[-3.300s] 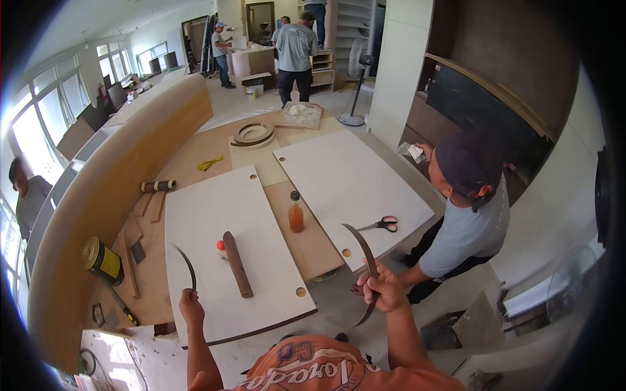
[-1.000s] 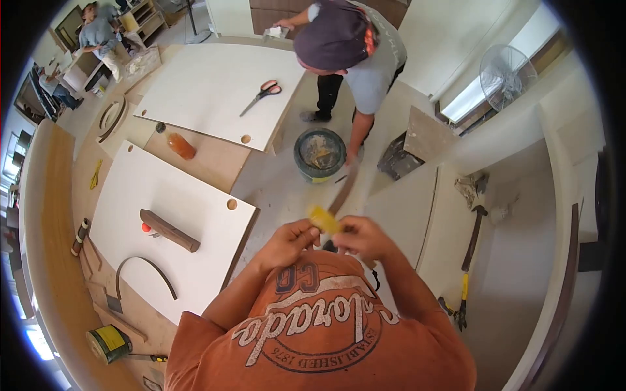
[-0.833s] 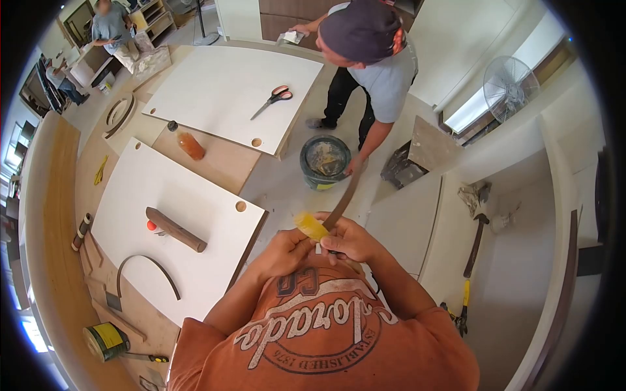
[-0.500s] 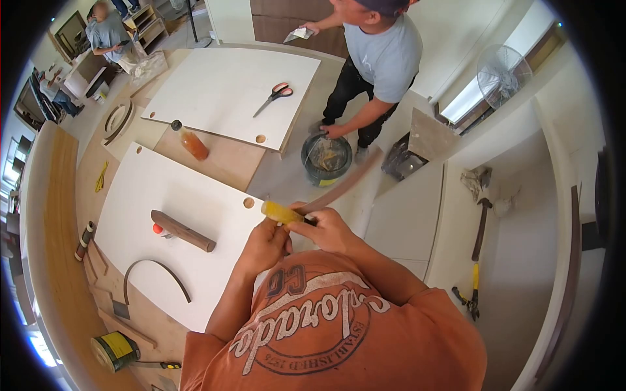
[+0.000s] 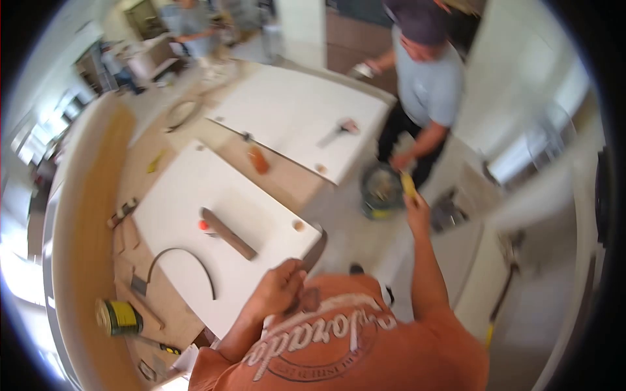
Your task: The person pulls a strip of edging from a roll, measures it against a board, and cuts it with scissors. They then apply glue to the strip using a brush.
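Note:
My right hand [image 5: 418,210] is stretched out forward, closed around a small yellow object [image 5: 409,185] whose kind the blur hides. The object's far end comes close to the hand [image 5: 402,161] of a person in a grey shirt, by the rim of a dark bucket [image 5: 366,199]; whether they touch I cannot tell. Close to my chest, my left hand [image 5: 279,288] has its fingers curled. A brown strip [image 5: 317,251] runs out from it past the corner of the near white panel [image 5: 274,225].
On the near panel lie a brown wooden piece [image 5: 229,234] and a curved dark strip [image 5: 179,251]. An orange bottle [image 5: 257,159] stands between the panels. Scissors [image 5: 340,130] rest on the far panel [image 5: 280,98]. A green-yellow can [image 5: 119,317] is at lower left.
My right hand has left my left hand and reached forward with the yellow object. My left hand stays near my chest. The view has swung, and the scene is blurred.

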Available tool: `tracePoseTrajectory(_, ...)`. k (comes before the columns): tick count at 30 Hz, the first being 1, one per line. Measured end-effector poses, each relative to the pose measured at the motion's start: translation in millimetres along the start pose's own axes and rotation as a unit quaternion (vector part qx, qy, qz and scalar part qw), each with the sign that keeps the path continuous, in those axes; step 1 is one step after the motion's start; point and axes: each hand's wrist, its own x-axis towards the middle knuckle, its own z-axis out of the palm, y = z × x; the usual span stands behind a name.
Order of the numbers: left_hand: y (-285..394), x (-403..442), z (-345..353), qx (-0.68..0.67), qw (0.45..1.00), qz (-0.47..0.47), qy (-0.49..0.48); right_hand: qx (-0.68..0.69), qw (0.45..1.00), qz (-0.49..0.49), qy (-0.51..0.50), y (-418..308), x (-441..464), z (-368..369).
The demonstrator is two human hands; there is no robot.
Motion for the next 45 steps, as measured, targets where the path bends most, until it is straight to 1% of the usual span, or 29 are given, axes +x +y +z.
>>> tracePoseTrajectory(1,-3.8,1.7,-4.7,-0.048,0.999,-0.004,0.013,0.068,0.997,0.006,-0.017,14.7,2.5,0.9)
tracePoseTrajectory(2,-2.1,5.7,-11.1,-0.098,0.995,-0.002,-0.003,0.059,0.984,0.158,-0.05,-38.9,-13.2,0.1)
tracePoseTrajectory(3,-7.0,13.6,-10.0,-0.147,0.989,0.001,0.009,0.152,0.965,0.185,-0.109,-50.8,-24.3,6.2)
tracePoseTrajectory(4,-9.0,22.1,-4.9,-0.196,0.981,0.007,0.013,0.233,0.942,0.15,-0.191,-66.2,-37.3,14.5)
tracePoseTrajectory(6,3.9,37.3,5.7,-0.217,0.976,0.022,0.022,0.24,0.895,0.174,-0.333,-118.8,-61.8,31.0)
tracePoseTrajectory(8,10.1,49.5,16.7,-0.216,0.976,0.029,0.015,0.27,0.81,0.171,-0.492,-141.4,-71.4,43.2)
tracePoseTrajectory(10,20.0,54.5,22.7,-0.2,0.979,0.042,-0.007,0.306,0.766,0.202,-0.527,-175.7,-80.9,48.3)
tracePoseTrajectory(11,21.7,53.9,23.9,-0.143,0.989,0.031,-0.022,0.335,0.747,0.189,-0.542,-180.3,-80.6,54.6)
tracePoseTrajectory(13,25.6,54.4,25.7,-0.112,0.992,0.057,-0.018,0.388,0.706,0.165,-0.569,-182.9,-81.9,60.1)
tracePoseTrajectory(14,27.2,54.9,26.5,-0.098,0.993,0.069,-0.015,0.369,0.716,0.163,-0.571,-184.1,-79.4,58.7)
tracePoseTrajectory(16,35.5,54.5,26.5,-0.068,0.996,0.06,0.007,0.329,0.733,0.161,-0.573,-187.9,-76.5,53.8)
tracePoseTrajectory(18,51.8,51.8,27.4,-0.05,0.997,0.041,0.031,0.306,0.77,0.155,-0.538,-195.5,-81.6,57.5)
tracePoseTrajectory(19,44.7,56.8,29.8,-0.034,0.997,0.048,0.045,0.295,0.787,0.152,-0.519,-197.0,-82.7,57.9)
tracePoseTrajectory(21,22.7,65.5,35.8,-0.001,0.995,0.062,0.074,0.219,0.851,0.063,-0.473,-185.8,-76.7,58.2)
tracePoseTrajectory(22,19.7,64.8,38.1,-0.004,0.996,0.043,0.072,0.179,0.876,0.017,-0.447,-178.4,-70.9,60.3)
tracePoseTrajectory(23,19.5,62.8,39.6,-0.008,0.997,0.024,0.07,0.141,0.899,-0.004,-0.415,-168.9,-60.4,60.1)
tracePoseTrajectory(26,20.7,58.1,45.4,-0.024,0.998,-0.009,0.065,0.083,0.928,-0.133,-0.338,-146.3,-23.4,58.1)
tracePoseTrajectory(27,22.3,57.2,45.8,-0.03,0.997,-0.015,0.064,0.07,0.935,-0.124,-0.324,-145.7,-14.3,54.8)
tracePoseTrajectory(29,34.0,52.6,43.8,0.009,0.998,0.0,0.061,0.04,0.948,-0.105,-0.297,-144.5,2.8,45.0)
tracePoseTrajectory(32,40.1,46.6,43.8,0.055,0.996,0.04,0.051,-0.027,0.958,-0.246,-0.145,-109.9,31.2,47.2)
tracePoseTrajectory(33,39.8,42.5,42.5,0.07,0.995,0.056,0.046,-0.017,0.962,-0.249,-0.109,-93.9,47.4,43.9)
tracePoseTrajectory(34,41.0,32.0,39.8,0.043,0.997,0.049,0.046,-0.006,0.965,-0.251,-0.072,-73.0,67.1,35.5)
tracePoseTrajectory(36,42.7,6.3,29.1,-0.006,0.998,0.035,0.043,-0.065,0.996,-0.064,0.0,-16.7,109.7,-7.1)
tracePoseTrajectory(37,37.6,4.6,22.9,-0.064,0.996,0.008,0.055,-0.006,1.0,-0.024,-0.009,-24.7,110.2,-10.7)
tracePoseTrajectory(39,29.8,11.1,17.6,-0.183,0.979,-0.043,0.073,0.108,0.992,0.054,-0.025,-67.3,90.5,-28.9)
tracePoseTrajectory(41,33.4,28.6,26.5,-0.221,0.969,0.031,0.11,0.174,0.963,0.094,-0.181,-123.7,50.2,-18.5)
tracePoseTrajectory(42,35.2,41.9,34.0,-0.243,0.959,0.078,0.122,0.2,0.932,0.072,-0.292,-138.3,33.0,-12.0)
tracePoseTrajectory(44,41.5,65.6,48.8,-0.234,0.962,0.088,0.106,0.296,0.824,0.028,-0.482,-176.6,-4.3,6.7)
tracePoseTrajectory(45,45.3,72.0,54.4,-0.227,0.964,0.093,0.102,0.351,0.766,0.062,-0.535,-183.7,-19.2,16.5)
